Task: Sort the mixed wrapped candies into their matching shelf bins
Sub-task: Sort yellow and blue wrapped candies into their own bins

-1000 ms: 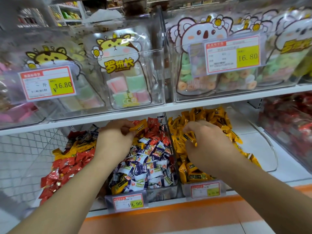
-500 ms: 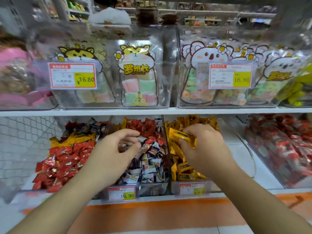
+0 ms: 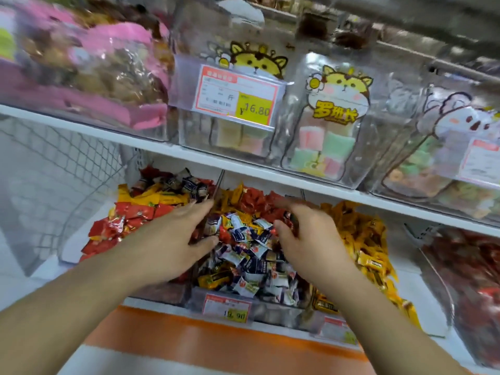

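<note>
Here both hands reach into the middle bin: left hand spread wide, right hand grip unclear (blurred).

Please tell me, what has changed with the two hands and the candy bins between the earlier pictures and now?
The right hand left the yellow candy bin and moved left to the middle bin, fingers curled among red wrappers; what it holds is blurred. The left hand, which pinched a yellow candy a second ago, now lies open at the divider beside the left bin. The bins and price tags stayed in place.
</note>
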### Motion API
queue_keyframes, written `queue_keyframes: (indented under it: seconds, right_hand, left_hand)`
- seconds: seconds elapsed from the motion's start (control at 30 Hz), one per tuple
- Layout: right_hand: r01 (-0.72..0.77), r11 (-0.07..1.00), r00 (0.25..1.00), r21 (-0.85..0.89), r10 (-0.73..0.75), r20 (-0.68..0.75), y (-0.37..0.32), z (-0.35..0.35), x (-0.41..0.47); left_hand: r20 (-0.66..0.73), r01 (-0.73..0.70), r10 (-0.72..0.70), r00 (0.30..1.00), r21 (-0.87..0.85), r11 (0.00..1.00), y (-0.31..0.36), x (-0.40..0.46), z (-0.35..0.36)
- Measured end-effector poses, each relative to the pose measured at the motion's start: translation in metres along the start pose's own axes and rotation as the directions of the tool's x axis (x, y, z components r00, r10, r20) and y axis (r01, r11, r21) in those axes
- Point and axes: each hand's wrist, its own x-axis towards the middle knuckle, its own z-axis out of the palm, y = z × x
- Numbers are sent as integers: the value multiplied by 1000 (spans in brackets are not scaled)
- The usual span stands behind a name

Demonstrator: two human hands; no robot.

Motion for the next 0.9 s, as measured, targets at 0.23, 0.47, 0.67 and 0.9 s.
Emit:
queue_keyframes:
  seconds: [0.23,0.47,0.67,0.9]
  right_hand:
    - [-51,998,986,39,44,159,-39,40,68]
    - [-105,992,936,-71,122,329,-42,53,70]
    - [-138,988,931,-64,151,332,-38,50,73]
    - [-45,993,958,-110,75,278,-42,66,77]
  left_hand:
    - [11,-24,25,1000,-68,997,-9,0,-2]
    - [15,-43,45,999,-106,993,-13,0,0]
    - [15,-44,46,999,-121,992,-12,-2,0]
    - [9,-47,49,999,-129,990,-10,-3,-3]
